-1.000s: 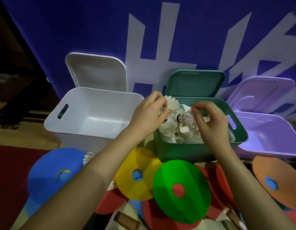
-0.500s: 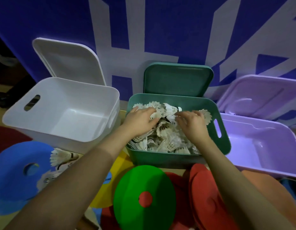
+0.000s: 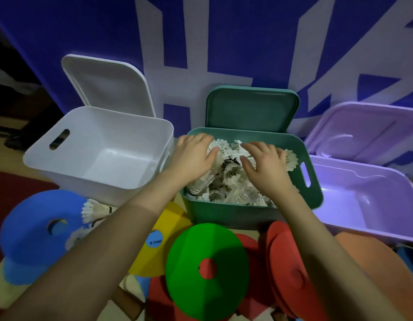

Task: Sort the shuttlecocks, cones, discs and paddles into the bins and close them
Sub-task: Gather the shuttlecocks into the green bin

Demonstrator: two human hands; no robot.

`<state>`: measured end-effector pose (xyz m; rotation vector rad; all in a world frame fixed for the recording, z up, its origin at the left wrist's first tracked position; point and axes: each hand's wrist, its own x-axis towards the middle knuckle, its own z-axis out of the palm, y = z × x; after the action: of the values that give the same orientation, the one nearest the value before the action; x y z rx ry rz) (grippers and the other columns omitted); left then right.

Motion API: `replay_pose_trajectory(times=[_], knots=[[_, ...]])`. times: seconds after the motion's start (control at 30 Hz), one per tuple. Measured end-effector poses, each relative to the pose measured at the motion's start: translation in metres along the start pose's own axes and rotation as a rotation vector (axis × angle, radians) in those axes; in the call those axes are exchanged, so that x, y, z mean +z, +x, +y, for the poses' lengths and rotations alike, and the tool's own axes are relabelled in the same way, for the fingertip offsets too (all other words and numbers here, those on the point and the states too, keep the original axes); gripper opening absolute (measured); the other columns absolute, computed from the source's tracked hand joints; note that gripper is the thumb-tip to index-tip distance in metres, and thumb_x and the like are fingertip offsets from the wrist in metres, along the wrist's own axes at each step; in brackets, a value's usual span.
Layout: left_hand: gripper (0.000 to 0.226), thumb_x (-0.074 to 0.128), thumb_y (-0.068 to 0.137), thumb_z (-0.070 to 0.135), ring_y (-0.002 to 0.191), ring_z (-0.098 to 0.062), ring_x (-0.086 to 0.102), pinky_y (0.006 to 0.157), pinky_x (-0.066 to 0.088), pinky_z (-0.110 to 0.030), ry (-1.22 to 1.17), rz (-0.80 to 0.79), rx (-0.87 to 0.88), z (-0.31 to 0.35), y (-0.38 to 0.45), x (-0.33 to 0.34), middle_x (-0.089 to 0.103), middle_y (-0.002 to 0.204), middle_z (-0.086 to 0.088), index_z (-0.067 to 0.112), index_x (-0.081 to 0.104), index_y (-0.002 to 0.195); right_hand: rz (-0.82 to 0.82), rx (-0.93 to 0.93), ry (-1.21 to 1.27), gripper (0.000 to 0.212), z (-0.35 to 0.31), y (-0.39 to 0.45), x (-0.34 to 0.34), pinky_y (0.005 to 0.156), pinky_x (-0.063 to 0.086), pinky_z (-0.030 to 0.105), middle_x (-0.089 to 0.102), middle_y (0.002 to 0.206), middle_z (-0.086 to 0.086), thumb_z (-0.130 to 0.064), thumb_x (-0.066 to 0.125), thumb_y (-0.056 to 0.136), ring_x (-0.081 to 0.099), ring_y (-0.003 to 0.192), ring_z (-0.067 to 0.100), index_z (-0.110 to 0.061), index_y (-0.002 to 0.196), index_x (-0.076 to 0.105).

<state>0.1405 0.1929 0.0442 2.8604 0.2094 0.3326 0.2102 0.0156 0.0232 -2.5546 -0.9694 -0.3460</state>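
Note:
A green bin (image 3: 226, 213) in the middle holds a heap of white shuttlecocks (image 3: 228, 179), its lid (image 3: 252, 110) propped up behind it. My left hand (image 3: 191, 158) lies flat on the left side of the heap, fingers straight. On the right side my right hand (image 3: 267, 166) presses down with spread fingers. Left of it stands a white bin (image 3: 96, 174) with nothing in it, and on the right a purple bin (image 3: 372, 232). Loose shuttlecocks (image 3: 94, 210) lie on a blue disc (image 3: 38, 232).
In front of the bins lie a green disc (image 3: 208, 246), a yellow disc (image 3: 159, 246), red discs (image 3: 286, 269) and an orange disc (image 3: 372, 269). The white lid (image 3: 108, 84) and purple lid (image 3: 367, 130) lean against a blue and white banner (image 3: 224, 42).
Both hands have dropped the shuttlecocks they pinched and now lie flat on the heap in the green bin. The view has shifted closer.

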Motion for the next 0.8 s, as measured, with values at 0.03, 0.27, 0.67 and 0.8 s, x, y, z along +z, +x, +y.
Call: replay_pose_trajectory(times=[0.03,0.27,0.67,0.8], knots=[[0.041,0.037,0.098,0.035,0.125,-0.021,0.043,0.106,0.021,-0.034,0.001,0.033,0.014,-0.001,-0.003,-0.009,0.049,0.137,-0.004,0.015,0.047,0.133,0.056,-0.02,0.035,0.034,-0.008,0.0,-0.004,0.094,0.027,0.039,0.06,0.12,0.004,-0.03,0.049,0.095,0.052,0.109,0.029,-0.018,0.126,0.057],[0.036,0.041,0.097,0.031,0.117,-0.02,0.048,0.099,0.027,-0.033,-0.009,0.111,0.1,-0.029,-0.047,-0.067,0.056,0.127,-0.003,0.014,0.052,0.127,0.19,-0.132,0.16,0.035,-0.083,-0.008,-0.021,0.074,0.044,0.038,0.066,0.096,0.004,-0.033,0.042,0.09,0.061,0.085,0.03,-0.013,0.106,0.066],[0.041,0.035,0.085,0.037,0.088,-0.028,0.061,0.081,0.027,-0.029,-0.011,0.089,0.19,-0.193,-0.147,-0.107,0.067,0.097,-0.004,0.012,0.066,0.098,0.114,-0.126,0.319,0.029,-0.254,-0.033,0.047,0.073,0.051,0.042,0.067,0.09,0.001,-0.03,0.047,0.09,0.063,0.085,0.024,-0.012,0.101,0.067],[0.05,0.028,0.084,0.04,0.094,-0.026,0.058,0.084,0.025,-0.029,-0.084,0.014,0.187,-0.234,-0.176,-0.096,0.065,0.101,-0.003,0.012,0.065,0.102,0.001,-0.091,0.231,0.029,-0.286,-0.048,0.086,0.077,0.041,0.034,0.067,0.089,-0.003,-0.036,0.048,0.087,0.063,0.087,0.023,-0.017,0.095,0.068]])
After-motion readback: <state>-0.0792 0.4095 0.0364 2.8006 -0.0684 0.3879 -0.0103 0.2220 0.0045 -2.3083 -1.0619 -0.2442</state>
